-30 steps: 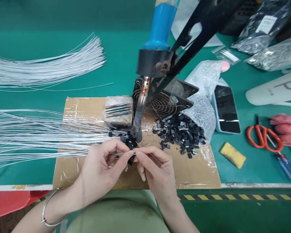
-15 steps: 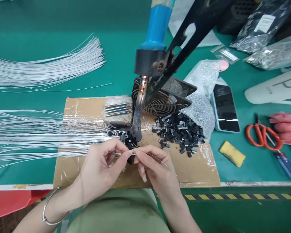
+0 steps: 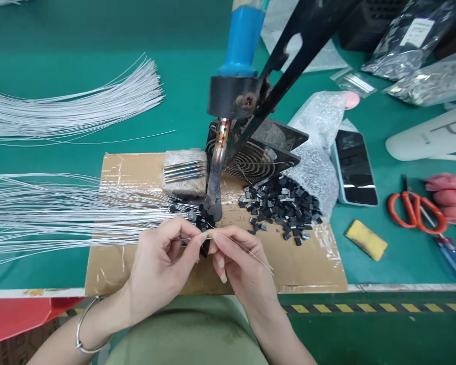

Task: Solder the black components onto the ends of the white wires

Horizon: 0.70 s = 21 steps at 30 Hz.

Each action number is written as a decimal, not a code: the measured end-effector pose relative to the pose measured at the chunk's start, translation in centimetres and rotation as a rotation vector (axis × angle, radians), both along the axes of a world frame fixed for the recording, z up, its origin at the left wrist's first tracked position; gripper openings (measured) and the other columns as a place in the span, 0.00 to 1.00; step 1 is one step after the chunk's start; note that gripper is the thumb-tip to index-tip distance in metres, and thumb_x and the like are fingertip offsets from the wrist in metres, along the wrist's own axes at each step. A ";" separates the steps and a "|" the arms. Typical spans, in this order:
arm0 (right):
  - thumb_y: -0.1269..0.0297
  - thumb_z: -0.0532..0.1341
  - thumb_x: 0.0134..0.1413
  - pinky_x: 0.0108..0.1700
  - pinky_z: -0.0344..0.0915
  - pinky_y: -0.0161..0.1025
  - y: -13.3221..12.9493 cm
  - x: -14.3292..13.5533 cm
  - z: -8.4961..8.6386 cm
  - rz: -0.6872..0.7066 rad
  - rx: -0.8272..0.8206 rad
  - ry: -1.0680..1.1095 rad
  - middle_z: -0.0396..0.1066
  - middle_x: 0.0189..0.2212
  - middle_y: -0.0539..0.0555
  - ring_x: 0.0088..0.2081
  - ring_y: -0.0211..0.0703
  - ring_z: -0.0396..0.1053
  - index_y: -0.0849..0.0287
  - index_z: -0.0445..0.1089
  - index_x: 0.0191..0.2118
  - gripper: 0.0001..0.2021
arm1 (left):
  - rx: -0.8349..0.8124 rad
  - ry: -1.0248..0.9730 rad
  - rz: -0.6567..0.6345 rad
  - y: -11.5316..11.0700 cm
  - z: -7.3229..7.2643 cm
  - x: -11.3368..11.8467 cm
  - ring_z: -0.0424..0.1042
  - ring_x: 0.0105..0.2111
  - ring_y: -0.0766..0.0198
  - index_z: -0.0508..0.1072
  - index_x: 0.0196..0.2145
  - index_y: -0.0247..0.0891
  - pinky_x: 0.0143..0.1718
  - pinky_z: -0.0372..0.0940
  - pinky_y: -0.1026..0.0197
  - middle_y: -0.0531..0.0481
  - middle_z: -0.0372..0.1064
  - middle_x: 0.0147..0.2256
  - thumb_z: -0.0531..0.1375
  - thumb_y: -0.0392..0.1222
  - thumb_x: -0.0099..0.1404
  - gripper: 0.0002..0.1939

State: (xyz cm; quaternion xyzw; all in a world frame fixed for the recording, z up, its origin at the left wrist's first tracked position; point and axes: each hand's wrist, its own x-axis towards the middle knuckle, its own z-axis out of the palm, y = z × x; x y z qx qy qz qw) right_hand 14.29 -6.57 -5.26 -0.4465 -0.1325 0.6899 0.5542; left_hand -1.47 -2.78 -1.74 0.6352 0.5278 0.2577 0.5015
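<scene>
My left hand (image 3: 165, 261) pinches a thin white wire between thumb and forefinger, over the cardboard (image 3: 304, 274). My right hand (image 3: 247, 261) meets it fingertip to fingertip, closed on thin wire whose loose end (image 3: 264, 264) trails over the fingers to the right. What lies between the fingertips is too small to tell. Just behind them is a cluster of black connectors (image 3: 203, 219) on white wires (image 3: 125, 215), below the tip of a soldering iron (image 3: 215, 182) with a blue handle. A pile of small black connectors (image 3: 283, 205) lies to the right.
A black metal bracket (image 3: 292, 61) slants over the bench beside a fan grille (image 3: 251, 159). Behind left lies a white wire bundle (image 3: 110, 104). A sponge block (image 3: 185, 173) holds metal rods. Rightward are a phone (image 3: 355, 170), scissors (image 3: 417, 210) and a yellow sponge (image 3: 366, 240).
My fingertips stay together at nearly the same spot, with the right hand shifted slightly left. The wire end by my right hand has moved a little left. The view has shifted slightly.
</scene>
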 end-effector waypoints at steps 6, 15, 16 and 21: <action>0.59 0.76 0.53 0.16 0.63 0.26 0.2 -0.2 0.1 -0.020 -0.004 0.043 0.75 0.22 0.48 0.16 0.29 0.64 0.57 0.84 0.31 0.07 | 0.100 0.039 0.002 -0.1 0.2 0.2 0.53 0.21 0.70 0.77 0.32 0.38 0.21 0.48 0.65 0.57 0.65 0.22 0.61 0.34 0.72 0.10; 0.57 0.75 0.53 0.16 0.64 0.30 0.1 -0.8 0.4 -0.051 -0.013 0.030 0.74 0.23 0.49 0.17 0.31 0.61 0.57 0.83 0.30 0.09 | 0.036 -0.043 0.072 -0.7 -0.6 0.3 0.63 0.23 0.69 0.77 0.34 0.38 0.24 0.56 0.64 0.53 0.72 0.26 0.61 0.37 0.74 0.09; 0.57 0.75 0.54 0.17 0.64 0.30 0.0 -0.8 0.4 -0.056 -0.009 0.033 0.74 0.23 0.49 0.17 0.31 0.61 0.57 0.83 0.30 0.09 | 0.033 -0.051 0.080 -0.7 -0.6 0.3 0.63 0.23 0.69 0.77 0.34 0.38 0.24 0.56 0.64 0.53 0.72 0.26 0.61 0.38 0.74 0.08; 0.58 0.75 0.54 0.18 0.67 0.29 -0.1 -1.2 0.4 -0.091 0.000 0.056 0.74 0.23 0.48 0.18 0.31 0.63 0.56 0.83 0.30 0.08 | 0.021 -0.082 0.102 -0.7 -0.6 0.5 0.66 0.23 0.68 0.77 0.34 0.37 0.24 0.57 0.64 0.53 0.73 0.26 0.62 0.37 0.73 0.08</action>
